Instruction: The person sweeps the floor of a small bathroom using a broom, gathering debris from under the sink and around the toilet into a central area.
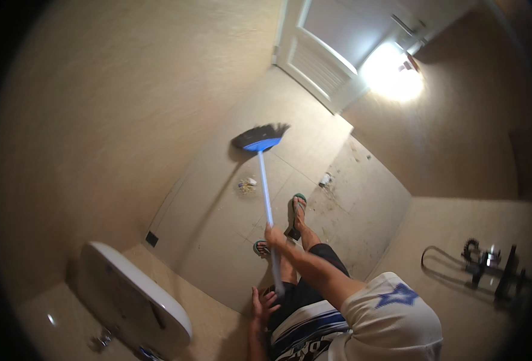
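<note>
A broom (264, 186) with a pale blue handle, a blue head and dark bristles stretches away from me over the tiled floor. Its head is at the far end, and its shadow falls to the left. My right hand (274, 236) is wrapped round the middle of the handle. Beside the handle's near end, my left hand (262, 305) has its fingers spread and grips nothing. Left of the handle lies a small heap of yellowish debris (247, 186) with a whitish piece in it. A small cylindrical container (325, 179) lies on the floor to the right, with dirt around it.
My feet in green flip-flops (299, 207) stand near the debris. At lower left is a white washbasin (136, 292), with a dark square drain (151, 239) nearby. A white door (320, 54) stands at the far end. Shower fittings (488, 265) project from the right wall.
</note>
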`<state>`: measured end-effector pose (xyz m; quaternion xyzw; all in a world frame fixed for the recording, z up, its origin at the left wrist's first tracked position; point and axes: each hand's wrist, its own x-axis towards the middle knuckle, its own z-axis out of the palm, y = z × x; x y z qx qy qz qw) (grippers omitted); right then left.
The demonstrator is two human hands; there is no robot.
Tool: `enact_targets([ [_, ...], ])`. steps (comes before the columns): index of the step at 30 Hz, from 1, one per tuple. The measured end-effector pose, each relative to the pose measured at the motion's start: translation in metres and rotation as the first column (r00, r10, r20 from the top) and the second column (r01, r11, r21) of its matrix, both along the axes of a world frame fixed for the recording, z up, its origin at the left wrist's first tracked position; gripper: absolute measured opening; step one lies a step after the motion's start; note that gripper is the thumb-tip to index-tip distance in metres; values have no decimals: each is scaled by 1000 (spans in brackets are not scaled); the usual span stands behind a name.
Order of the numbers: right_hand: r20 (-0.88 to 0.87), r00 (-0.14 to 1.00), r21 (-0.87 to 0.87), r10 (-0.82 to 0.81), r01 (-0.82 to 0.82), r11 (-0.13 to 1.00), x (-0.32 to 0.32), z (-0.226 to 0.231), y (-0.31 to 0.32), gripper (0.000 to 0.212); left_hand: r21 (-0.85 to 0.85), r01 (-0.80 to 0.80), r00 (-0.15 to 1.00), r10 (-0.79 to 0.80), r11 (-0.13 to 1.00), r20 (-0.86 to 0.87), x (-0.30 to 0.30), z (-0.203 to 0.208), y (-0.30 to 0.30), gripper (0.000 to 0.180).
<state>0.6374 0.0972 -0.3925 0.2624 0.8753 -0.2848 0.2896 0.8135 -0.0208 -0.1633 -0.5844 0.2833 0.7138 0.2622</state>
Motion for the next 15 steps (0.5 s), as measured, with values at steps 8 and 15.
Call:
enact_targets([
  [8,186,920,-417,-346,393,820,-29,189,-44,42,-455,815,464,-875,359,142,-82,72,-6,54],
  [15,16,899,-67,-438,438,896,-293,-19,102,68,-479,875,141,-983,68,119,-280,0,38,45],
])
